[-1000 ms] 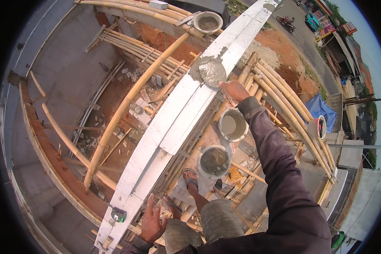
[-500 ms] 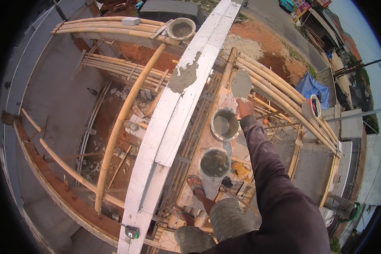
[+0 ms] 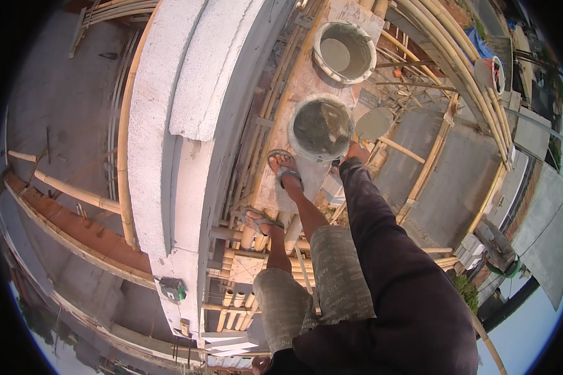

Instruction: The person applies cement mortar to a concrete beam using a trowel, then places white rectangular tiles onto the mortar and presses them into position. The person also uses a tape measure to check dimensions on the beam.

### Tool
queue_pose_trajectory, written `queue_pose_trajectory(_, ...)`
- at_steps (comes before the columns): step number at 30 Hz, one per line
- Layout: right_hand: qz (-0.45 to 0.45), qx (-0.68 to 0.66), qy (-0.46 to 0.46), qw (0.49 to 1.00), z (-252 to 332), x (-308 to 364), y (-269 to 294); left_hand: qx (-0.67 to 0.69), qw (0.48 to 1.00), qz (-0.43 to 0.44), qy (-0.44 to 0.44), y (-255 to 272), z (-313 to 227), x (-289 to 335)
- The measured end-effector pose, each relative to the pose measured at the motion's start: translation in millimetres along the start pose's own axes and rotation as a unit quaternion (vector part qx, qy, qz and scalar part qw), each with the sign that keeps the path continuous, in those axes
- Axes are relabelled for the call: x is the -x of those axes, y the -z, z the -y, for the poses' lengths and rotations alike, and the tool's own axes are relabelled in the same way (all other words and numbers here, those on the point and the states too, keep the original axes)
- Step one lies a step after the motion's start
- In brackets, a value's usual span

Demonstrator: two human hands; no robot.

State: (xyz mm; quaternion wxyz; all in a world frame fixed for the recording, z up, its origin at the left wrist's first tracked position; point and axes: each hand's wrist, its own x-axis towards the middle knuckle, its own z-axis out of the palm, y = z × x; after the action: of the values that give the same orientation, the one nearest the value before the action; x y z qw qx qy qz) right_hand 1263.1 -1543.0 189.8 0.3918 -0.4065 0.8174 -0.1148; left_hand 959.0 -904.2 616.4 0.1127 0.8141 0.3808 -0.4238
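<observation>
- Holds a round trowel [image 3: 374,124] in the right hand [image 3: 356,152], just right of the near bucket [image 3: 292,139], with grey face turned up.
- Keeps to the bucket side, well apart from the white wall [image 3: 150,144], left of the near bucket.
- Curls the right fingers shut around the handle end of the round trowel.
- Shows only a sliver, perhaps of the left hand [image 3: 261,364], at the lower edge, nearer the body than the near bucket; cannot tell the left fingers' state, spread or together.
- Looks partly done: bears an upper white layer [image 3: 209,81] on the wall, left of and beyond the near bucket, ending in a step.
- Seems left undone: lacks that layer past the step, bodyward of the near bucket; shows no fresh mortar on the visible stretch.
- Leaves grey mix [image 3: 322,128] in the near bucket, and some in the far bucket [image 3: 360,59] just beyond.
- Includes a tape measure [image 3: 172,289] on the wall, left and bodyward of the near bucket.
</observation>
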Motion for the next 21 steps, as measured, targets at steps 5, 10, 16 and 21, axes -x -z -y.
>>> queue_pose_trajectory(5,0.101,0.082,0.041,0.991,-25,-33,9,-0.053,0.997,0.059,-0.017,-6,9,-15)
queue_pose_trajectory(10,0.108,-0.15,-0.11,0.977,-35,-37,17,-0.25,0.904,0.059,-0.341,7,11,-32)
queue_pose_trajectory(16,0.318,0.205,0.123,0.918,-51,-150,-4,-0.111,0.974,-0.043,-0.191,-9,36,-37)
queue_pose_trajectory(21,0.279,0.349,0.243,0.861,-96,-204,18,-0.025,0.997,0.072,0.003,-28,94,-30)
